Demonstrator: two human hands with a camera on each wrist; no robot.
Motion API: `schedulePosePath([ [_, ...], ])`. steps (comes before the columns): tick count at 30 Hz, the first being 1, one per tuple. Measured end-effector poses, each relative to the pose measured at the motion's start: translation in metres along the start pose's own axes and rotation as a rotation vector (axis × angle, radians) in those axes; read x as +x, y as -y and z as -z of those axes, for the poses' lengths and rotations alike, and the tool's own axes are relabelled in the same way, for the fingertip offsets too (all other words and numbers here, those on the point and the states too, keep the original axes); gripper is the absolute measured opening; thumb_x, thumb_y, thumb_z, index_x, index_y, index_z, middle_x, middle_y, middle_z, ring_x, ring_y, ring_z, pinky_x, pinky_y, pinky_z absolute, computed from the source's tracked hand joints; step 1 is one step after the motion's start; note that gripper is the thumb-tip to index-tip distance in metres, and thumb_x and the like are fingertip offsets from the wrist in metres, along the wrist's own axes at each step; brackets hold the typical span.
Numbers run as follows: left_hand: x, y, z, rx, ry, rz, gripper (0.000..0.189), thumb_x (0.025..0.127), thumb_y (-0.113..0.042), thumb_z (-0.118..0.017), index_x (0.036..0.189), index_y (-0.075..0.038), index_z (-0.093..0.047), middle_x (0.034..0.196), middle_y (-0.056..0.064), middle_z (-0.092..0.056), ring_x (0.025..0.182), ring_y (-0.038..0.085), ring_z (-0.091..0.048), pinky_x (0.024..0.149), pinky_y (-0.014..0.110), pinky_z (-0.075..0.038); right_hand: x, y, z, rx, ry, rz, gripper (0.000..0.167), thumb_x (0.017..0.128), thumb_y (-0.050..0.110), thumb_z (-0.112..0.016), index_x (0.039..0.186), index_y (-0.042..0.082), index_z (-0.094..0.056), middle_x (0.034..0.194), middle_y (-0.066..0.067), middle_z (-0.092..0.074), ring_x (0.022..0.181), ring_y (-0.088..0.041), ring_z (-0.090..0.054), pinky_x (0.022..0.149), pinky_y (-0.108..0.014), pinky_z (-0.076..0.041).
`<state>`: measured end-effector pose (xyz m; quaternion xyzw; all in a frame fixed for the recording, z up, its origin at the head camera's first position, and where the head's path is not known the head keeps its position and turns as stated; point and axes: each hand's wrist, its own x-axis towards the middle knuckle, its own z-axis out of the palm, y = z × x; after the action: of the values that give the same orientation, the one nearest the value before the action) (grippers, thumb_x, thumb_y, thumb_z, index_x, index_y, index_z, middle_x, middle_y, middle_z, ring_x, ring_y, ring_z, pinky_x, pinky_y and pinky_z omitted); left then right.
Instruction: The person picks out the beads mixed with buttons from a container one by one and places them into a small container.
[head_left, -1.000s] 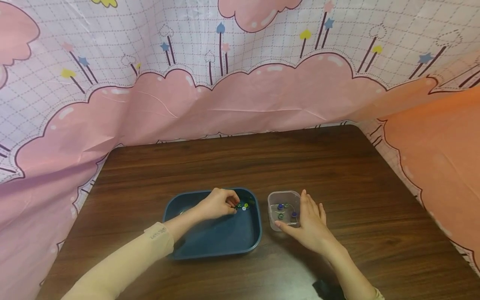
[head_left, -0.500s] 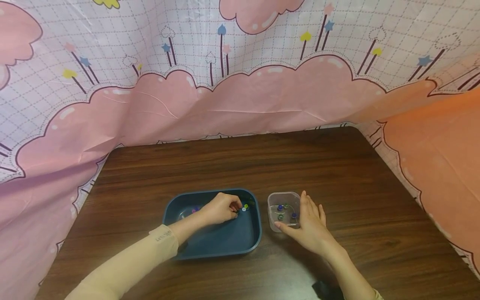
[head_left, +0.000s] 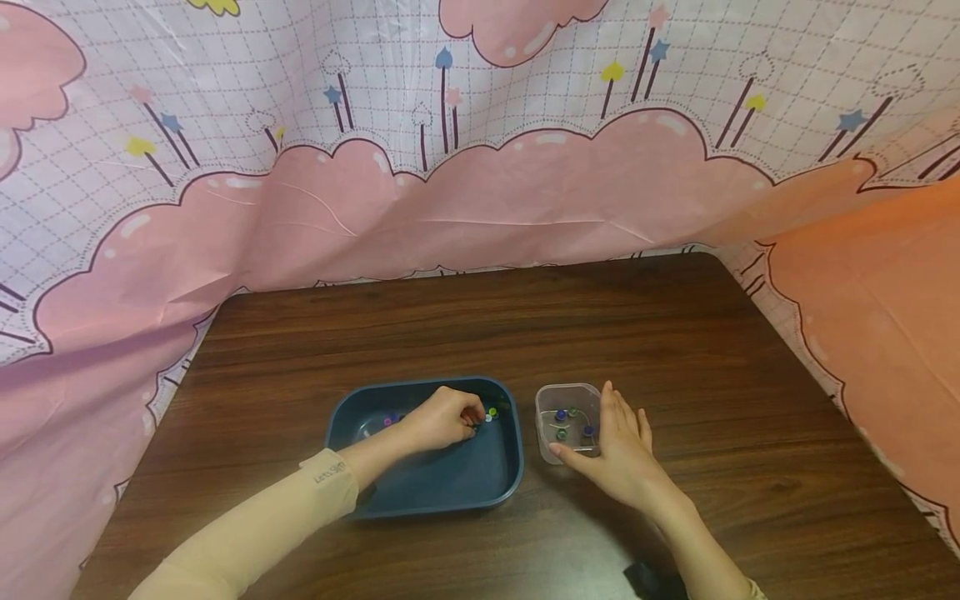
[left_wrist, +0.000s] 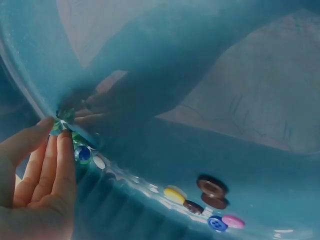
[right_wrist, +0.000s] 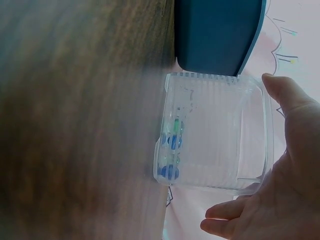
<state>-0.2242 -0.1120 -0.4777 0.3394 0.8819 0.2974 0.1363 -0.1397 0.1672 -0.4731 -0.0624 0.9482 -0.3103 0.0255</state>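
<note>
My left hand reaches into a dark blue tray. Thumb and fingertips pinch a clear green glass marble by the tray wall, as the left wrist view shows. Right beside them lie a blue-and-green marble and a white button. My right hand rests against a clear plastic box, thumb at its near rim and straight fingers along its right side. Inside the box are several blue and green marbles.
Along the tray's wall lie a yellow button, brown buttons, a blue button and a pink one. Tray and box stand side by side on a wooden table. A patterned curtain hangs behind.
My left hand has shifted slightly right and nearer within the tray, and buttons behind its wrist have come into sight. The right hand has stayed at the box.
</note>
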Motion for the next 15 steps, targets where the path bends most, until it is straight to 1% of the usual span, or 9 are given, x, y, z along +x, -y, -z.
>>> schedulePosePath([
  [4, 0.0002, -0.0004, 0.0005, 0.001, -0.002, 0.006, 0.014, 0.081, 0.007, -0.072, 0.094, 0.001, -0.07, 0.087, 0.007, -0.07, 0.078, 0.013, -0.064, 0.068, 0.018, -0.053, -0.0002, 0.0, 0.0, -0.001, -0.001, 0.003, 0.124, 0.081, 0.068, -0.064, 0.152, -0.007, 0.003, 0.158, -0.031, -0.007, 0.145, -0.048, -0.007, 0.112, -0.068, 0.001],
  [8, -0.0002, -0.003, 0.0021, -0.014, -0.02, 0.007, 0.014, 0.081, 0.006, -0.073, 0.094, 0.002, -0.069, 0.087, 0.007, -0.07, 0.078, 0.013, -0.065, 0.068, 0.017, -0.053, -0.0002, 0.0001, 0.0005, 0.004, 0.002, 0.004, 0.124, 0.081, 0.068, -0.064, 0.152, -0.007, 0.003, 0.158, -0.031, -0.006, 0.145, -0.048, -0.006, 0.113, -0.068, 0.002],
  [15, -0.0021, -0.0083, 0.0063, -0.088, -0.041, 0.02, 0.016, 0.082, 0.005, -0.072, 0.098, 0.004, -0.068, 0.09, 0.007, -0.069, 0.08, 0.014, -0.066, 0.071, 0.018, -0.055, -0.0003, 0.0003, 0.0004, 0.004, 0.001, 0.007, 0.124, 0.081, 0.069, -0.064, 0.152, -0.007, 0.003, 0.158, -0.03, -0.005, 0.145, -0.047, -0.006, 0.113, -0.068, 0.002],
])
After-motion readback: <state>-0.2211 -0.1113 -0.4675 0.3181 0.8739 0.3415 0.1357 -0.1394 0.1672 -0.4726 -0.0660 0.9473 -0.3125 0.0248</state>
